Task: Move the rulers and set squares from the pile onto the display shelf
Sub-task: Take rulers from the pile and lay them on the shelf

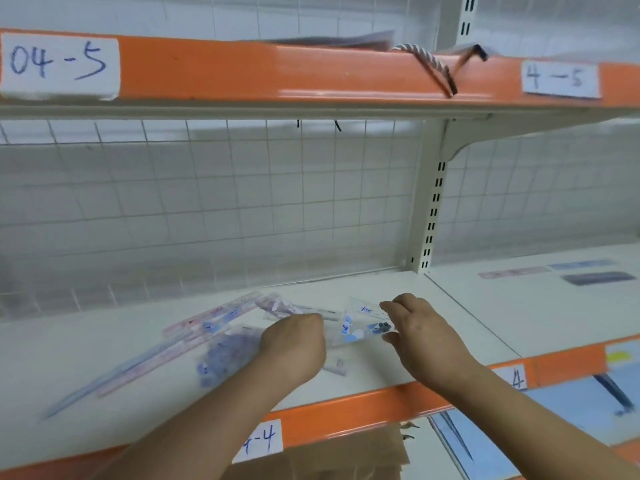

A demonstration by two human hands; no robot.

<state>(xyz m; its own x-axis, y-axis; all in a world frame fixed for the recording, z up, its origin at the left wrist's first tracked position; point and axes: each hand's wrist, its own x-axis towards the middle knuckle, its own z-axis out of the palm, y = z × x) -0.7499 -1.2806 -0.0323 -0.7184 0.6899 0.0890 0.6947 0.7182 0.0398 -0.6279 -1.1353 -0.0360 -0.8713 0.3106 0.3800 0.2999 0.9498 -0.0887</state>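
Display shelf (433, 299), white painted metal, smooth, with a glossy orange front edge (346, 414).

Set square (356, 329): clear, thin, flat plastic triangle with blue print, maybe in a film sleeve. It sits mid-shelf between the two hands. Its long side runs left-right, roughly parallel to the front edge.

Right hand (419, 330) is at its right corner. The fingers (388, 304) lie over the far side and the thumb is at the near side, pinching the corner.

Left hand (294, 344) is at the opposite end, with the fingers curled. The tips are hidden behind the knuckles, so I cannot tell whether they grip the set square or only rest there.

Both hands are about equally near. The right has the plainer hold.

Pile of rulers (207, 329) is just left of the left hand, toward the left of the shelf. These are long, translucent pink and blue strips that overlap, with their axes running diagonally from front-left toward back-centre. They look slick and flat and are likely hard to lift off the shelf; an edge pinch seems needed.
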